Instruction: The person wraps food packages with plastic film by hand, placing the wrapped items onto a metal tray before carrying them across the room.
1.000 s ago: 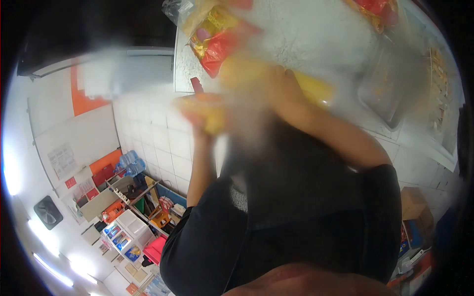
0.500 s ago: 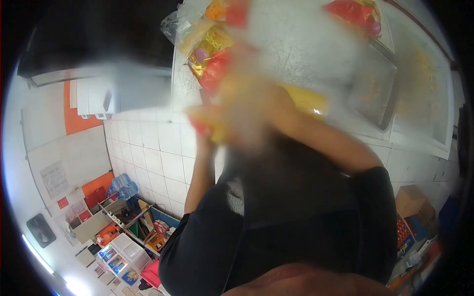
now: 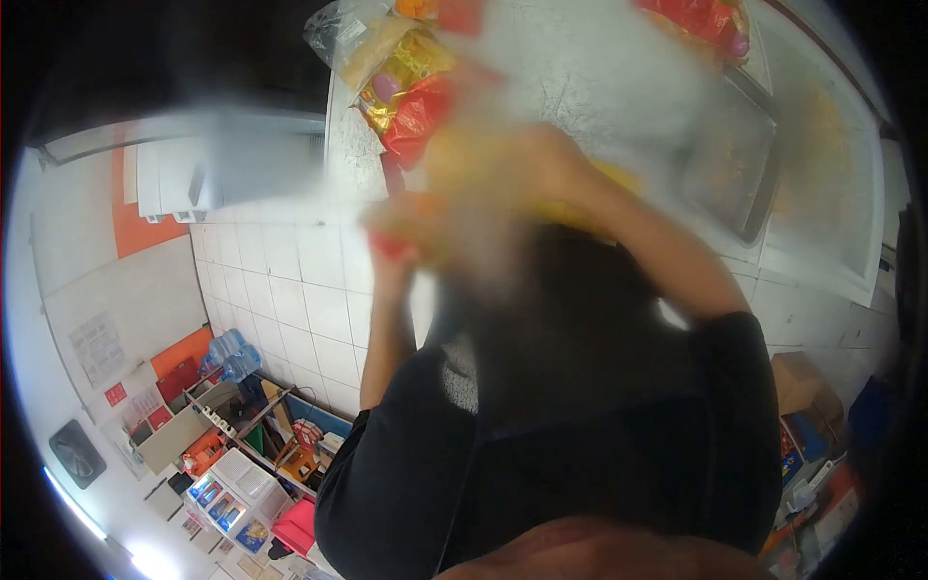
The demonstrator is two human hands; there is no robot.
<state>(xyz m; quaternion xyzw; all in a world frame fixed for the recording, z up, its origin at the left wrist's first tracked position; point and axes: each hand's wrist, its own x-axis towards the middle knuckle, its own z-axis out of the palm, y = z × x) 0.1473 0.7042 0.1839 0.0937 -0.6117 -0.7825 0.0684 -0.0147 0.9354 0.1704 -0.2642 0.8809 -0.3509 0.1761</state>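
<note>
Both my arms reach up to a white speckled counter (image 3: pixel 599 68). My left hand (image 3: pixel 404 227) is blurred and closed around the red-and-yellow end of a yellow packet (image 3: pixel 619 179). My right hand (image 3: pixel 527 164) lies over the same yellow packet, fingers curled on it. Motion blur hides the fingers and the packet's outline. Just beyond my hands lies a heap of red and gold snack packets (image 3: pixel 411 92).
A clear plastic bag (image 3: pixel 338 24) lies at the counter's left end and a red packet (image 3: pixel 706 19) at its far side. A metal tray (image 3: pixel 739 164) sits to the right. White wall tiles (image 3: pixel 300 280), cluttered shelves (image 3: pixel 242 454) and a cardboard box (image 3: pixel 797 382) surround me.
Both hands have stayed together on the yellow packet, shifting slightly left and toward the snack heap. The view has drifted a little; the blur persists.
</note>
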